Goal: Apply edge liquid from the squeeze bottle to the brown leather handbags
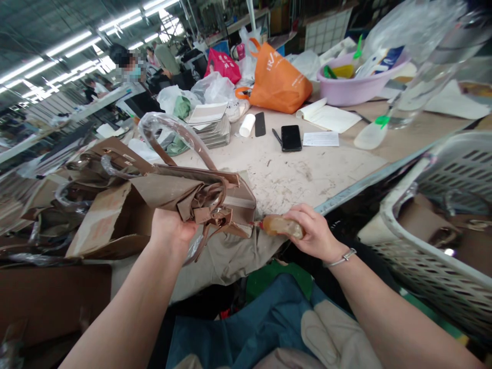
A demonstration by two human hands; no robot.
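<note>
A brown leather handbag (pixel 192 192) with plastic-wrapped handles lies tilted at the table's near edge. My left hand (pixel 171 230) grips its lower side from beneath, fingers closed on the leather. My right hand (pixel 313 233) is closed round a small amber squeeze bottle (pixel 280 225) whose red tip points at the bag's right corner and almost touches it. A bracelet sits on my right wrist.
More brown bags and cardboard (pixel 96 215) pile up at left. A black phone (pixel 291 137), papers, an orange bag (pixel 277 79) and a lilac basin (pixel 353 84) sit further back. A white slatted basket (pixel 442 241) holding a bag stands at right. People work far left.
</note>
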